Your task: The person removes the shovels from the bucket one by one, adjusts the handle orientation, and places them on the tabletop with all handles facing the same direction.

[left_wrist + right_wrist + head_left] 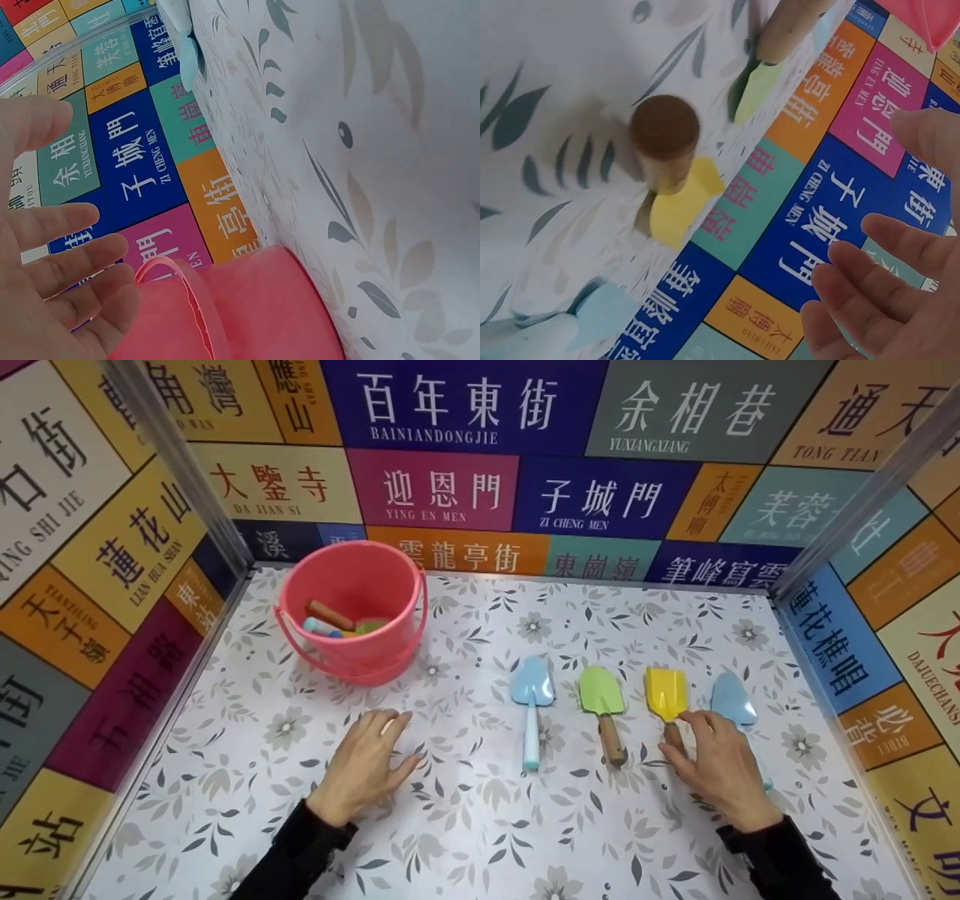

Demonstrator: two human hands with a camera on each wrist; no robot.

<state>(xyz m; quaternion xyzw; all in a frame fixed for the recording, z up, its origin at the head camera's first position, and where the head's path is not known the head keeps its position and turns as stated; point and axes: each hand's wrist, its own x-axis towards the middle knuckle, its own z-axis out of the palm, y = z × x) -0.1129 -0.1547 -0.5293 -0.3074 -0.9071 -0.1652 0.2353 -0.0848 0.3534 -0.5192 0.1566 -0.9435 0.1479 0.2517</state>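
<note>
Pink bucket (367, 651) is standing upright at far left, loose tools showing inside. Left hand (364, 769) is hovering nearby on the person's side, fingers loosely spread, nothing held. Right hand (720, 769) is hovering over the yellow shovel (666, 690), thumb and fingers spread; by the wrist view, not touching. That shovel is lying between the green shovel (601, 694) and the right-hand blue shovel (733, 697), its handle (673, 733) pointing towards the person. My reading: a good hold is needing thumb and fingers to straddle the handle, come down squarely, then close around its middle; a sideways sweep is risking a nudge to the blue neighbour.

Materials, same order. Tabletop (465, 825) is showing grey leaves and flowers on white, looking smooth. Bucket is looking like moulded plastic, tapering to its base. Yellow blade is running squarish, lightly ridged; the green one is rounding off at its tip. Yellow shovel's handle is looking wooden, round, finishing in a flat, darker end.
</note>
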